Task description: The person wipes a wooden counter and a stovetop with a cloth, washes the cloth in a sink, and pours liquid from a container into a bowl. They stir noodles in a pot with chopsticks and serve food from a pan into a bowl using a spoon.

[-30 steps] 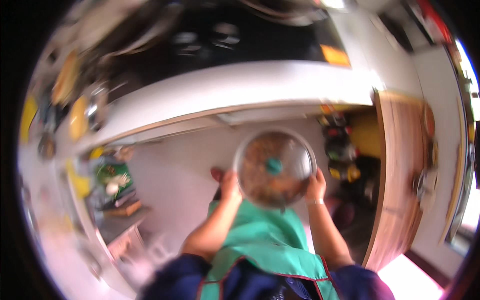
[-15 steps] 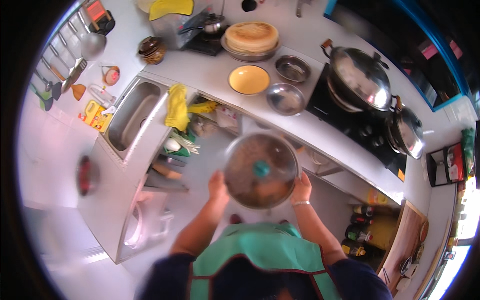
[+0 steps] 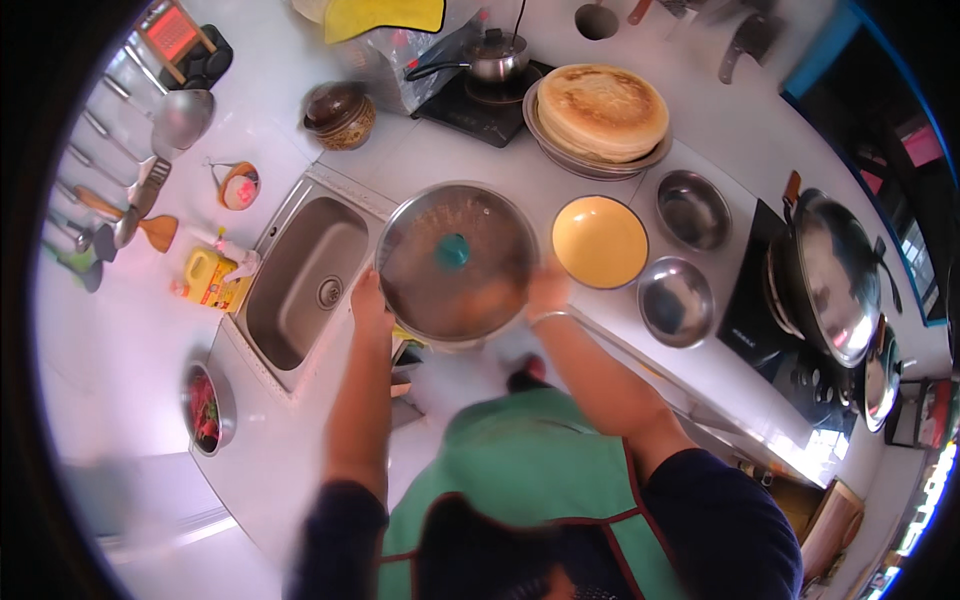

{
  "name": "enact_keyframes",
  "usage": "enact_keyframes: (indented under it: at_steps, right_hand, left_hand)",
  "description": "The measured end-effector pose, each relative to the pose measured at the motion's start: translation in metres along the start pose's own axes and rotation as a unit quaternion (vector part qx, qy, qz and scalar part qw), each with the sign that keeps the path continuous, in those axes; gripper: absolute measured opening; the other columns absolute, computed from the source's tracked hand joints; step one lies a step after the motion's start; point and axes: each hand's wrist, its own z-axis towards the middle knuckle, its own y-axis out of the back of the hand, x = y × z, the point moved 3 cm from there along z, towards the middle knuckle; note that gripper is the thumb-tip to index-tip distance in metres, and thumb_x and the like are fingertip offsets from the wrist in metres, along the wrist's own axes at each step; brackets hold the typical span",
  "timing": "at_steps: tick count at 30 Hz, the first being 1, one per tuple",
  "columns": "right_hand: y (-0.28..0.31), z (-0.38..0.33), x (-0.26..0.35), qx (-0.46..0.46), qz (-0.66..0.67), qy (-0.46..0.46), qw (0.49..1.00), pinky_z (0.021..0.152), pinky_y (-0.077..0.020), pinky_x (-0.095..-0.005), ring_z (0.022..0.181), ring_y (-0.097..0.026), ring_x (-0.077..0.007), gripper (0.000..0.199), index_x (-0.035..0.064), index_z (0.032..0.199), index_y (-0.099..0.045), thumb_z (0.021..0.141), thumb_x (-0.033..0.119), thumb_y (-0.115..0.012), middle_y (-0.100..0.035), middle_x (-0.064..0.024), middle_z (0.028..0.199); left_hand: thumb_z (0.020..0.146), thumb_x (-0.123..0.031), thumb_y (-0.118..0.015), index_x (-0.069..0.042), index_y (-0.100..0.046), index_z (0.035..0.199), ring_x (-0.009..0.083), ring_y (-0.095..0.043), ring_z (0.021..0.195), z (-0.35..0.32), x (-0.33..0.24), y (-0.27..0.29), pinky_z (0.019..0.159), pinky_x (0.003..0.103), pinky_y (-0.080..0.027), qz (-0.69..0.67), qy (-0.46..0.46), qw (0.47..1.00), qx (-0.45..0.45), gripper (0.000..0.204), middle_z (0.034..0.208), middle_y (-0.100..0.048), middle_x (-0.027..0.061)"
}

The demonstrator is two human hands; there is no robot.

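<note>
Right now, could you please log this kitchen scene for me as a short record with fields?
setting: white kitchen counter with a steel sink
left hand: grips the left rim of a lidded pot
right hand: grips the pot's right rim, blurred
pot lid: glass, fogged, teal knob
right of pot: yellow bowl, two steel bowls
behind: stack of flatbreads on a plate
far right: wok on a cooktop
left of sink: yellow bottle

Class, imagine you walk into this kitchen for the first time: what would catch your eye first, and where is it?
First, the big pot with a glass lid, held at its rim by the left hand and right hand above the white counter, just right of the sink. Next, the stack of golden flatbreads at the back, and the yellow bowl right of the pot.
</note>
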Motion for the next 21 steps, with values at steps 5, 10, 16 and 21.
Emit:
enact_keyframes:
  at_steps: [5,10,16,21]
  right_hand:
    - [-0.010,0.133,-0.110,-0.058,-0.145,0.050,0.986,0.088,-0.0412,-0.0303,0.098,-0.057,-0.0234,0.035,-0.0047,0.115,-0.052,0.081,0.000,-0.045,-0.060,-0.0151,0.107]
    - [-0.033,0.113,0.001,-0.099,-0.028,-0.113,0.988,0.082,-0.0437,-0.0307,0.090,-0.058,-0.0234,0.031,-0.0022,0.110,-0.055,0.080,-0.002,-0.047,-0.062,-0.0140,0.100]
    - [-0.015,0.104,0.017,-0.097,-0.007,-0.084,0.992,0.087,-0.0419,-0.0304,0.100,-0.055,-0.0232,0.034,-0.0014,0.117,-0.050,0.083,0.001,-0.048,-0.058,-0.0122,0.110]
    - [-0.003,0.036,0.057,-0.047,-0.164,0.049,0.984,0.091,-0.0419,-0.0346,0.111,-0.051,-0.0293,0.038,0.0006,0.117,-0.049,0.080,0.002,-0.051,-0.050,-0.0163,0.123]
  left_hand:
    - [0.092,-0.007,-0.038,0.004,-0.050,0.118,0.0247,-0.056,0.101,0.102,0.028,-0.084,0.085,0.036,-0.047,-0.018,0.046,0.995,0.084,0.031,0.110,-0.058,0.0145]
    - [0.092,-0.008,-0.041,0.004,-0.050,0.117,0.0248,-0.055,0.100,0.153,0.045,-0.060,0.088,0.034,-0.043,-0.039,0.083,0.989,0.112,0.029,0.110,-0.058,0.0150]
    - [0.085,-0.014,-0.054,0.003,-0.047,0.121,0.0293,-0.052,0.109,0.156,0.011,-0.100,0.092,0.034,-0.041,0.406,-0.207,0.890,-0.003,0.040,0.119,-0.053,0.0205]
    - [0.071,-0.018,-0.070,-0.012,-0.053,0.117,0.0300,-0.053,0.105,0.097,-0.026,-0.180,0.087,0.035,-0.045,0.495,-0.333,0.737,0.318,0.049,0.114,-0.056,0.0128]
